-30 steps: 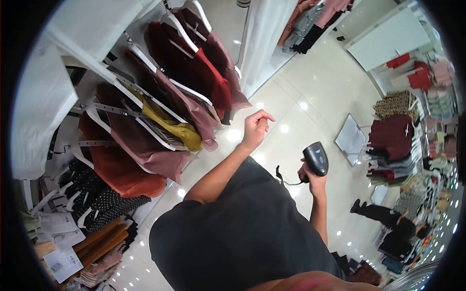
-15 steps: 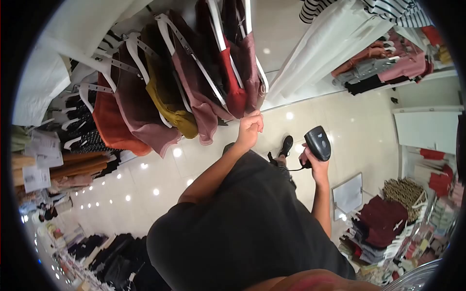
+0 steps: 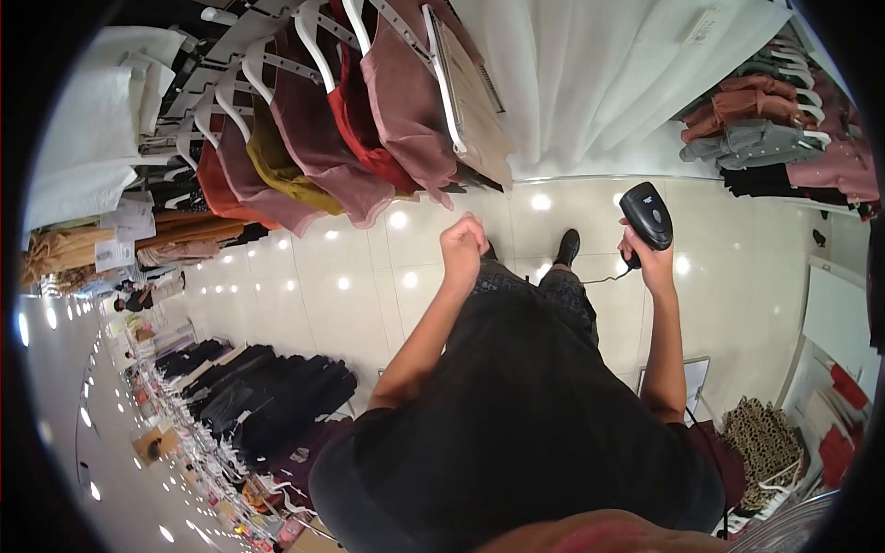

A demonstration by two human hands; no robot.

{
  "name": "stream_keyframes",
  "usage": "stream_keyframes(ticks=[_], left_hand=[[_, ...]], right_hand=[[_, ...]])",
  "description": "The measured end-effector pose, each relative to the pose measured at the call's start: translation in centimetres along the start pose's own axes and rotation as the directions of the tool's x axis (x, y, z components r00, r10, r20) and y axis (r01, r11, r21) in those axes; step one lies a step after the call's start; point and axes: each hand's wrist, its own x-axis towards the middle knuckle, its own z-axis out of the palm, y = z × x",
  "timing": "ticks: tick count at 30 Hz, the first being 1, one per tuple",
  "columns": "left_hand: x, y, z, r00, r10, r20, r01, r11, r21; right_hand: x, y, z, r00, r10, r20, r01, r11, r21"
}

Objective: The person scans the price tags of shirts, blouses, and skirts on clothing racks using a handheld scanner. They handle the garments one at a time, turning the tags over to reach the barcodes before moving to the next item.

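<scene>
My right hand (image 3: 653, 260) is wrapped round the handle of a black barcode scanner (image 3: 647, 217), raised on the right with a thin cable hanging from it. My left hand (image 3: 464, 249) is curled into a fist in front of me, with nothing visible in it. Just beyond that hand hang sleeveless tops on white hangers: a dusty pink top (image 3: 410, 111), a red top (image 3: 358, 138), a mustard top (image 3: 281, 175) and an orange top (image 3: 221, 198). A cream garment (image 3: 475, 101) hangs at the right end of this row, apart from my fist.
A long white curtain (image 3: 572, 83) hangs beside the rack. Further right are more hanging clothes (image 3: 761, 106). Dark garments (image 3: 267, 396) fill a rack behind on the left. Shiny tiles (image 3: 359, 304) cover the floor, and a leopard-print garment (image 3: 761, 442) lies lower right.
My left hand has come away from the hem of the hanging tops. The scanner has moved right and slightly up with my right hand. The view has shifted, bringing the cream garment into sight.
</scene>
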Motion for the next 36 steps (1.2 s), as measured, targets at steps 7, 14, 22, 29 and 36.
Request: stream_keyframes(ticks=[7,14,22,29,36], left_hand=[[-4.1,-0.6,1.0,0.999,-0.035,-0.01,0.034,0.998,-0.057],[-7.5,1.5,-2.9,0.979,0.196,0.06,-0.205,0.948,0.244],[-8.8,0.9,-8.9,0.934,0.346,0.091,-0.353,0.932,0.078],[-9.0,1.1,-12.4,0.953,0.291,0.081,-0.288,0.957,-0.037],[-6.7,3.9,-11.4,0.989,0.145,0.013,-0.144,0.987,-0.07]], right_hand=[[2.3,-2.4,0.6,1.0,-0.012,-0.009,0.012,0.998,0.058],[3.1,-6.5,6.4,0.988,-0.124,0.092,0.124,0.992,0.011],[0.9,-11.5,13.7,0.907,-0.278,0.317,0.344,0.922,-0.177],[-1.8,-12.5,17.0,0.916,-0.108,0.385,0.285,0.851,-0.44],[-1.3,-13.0,17.9,0.861,0.043,0.507,0.294,0.772,-0.564]])
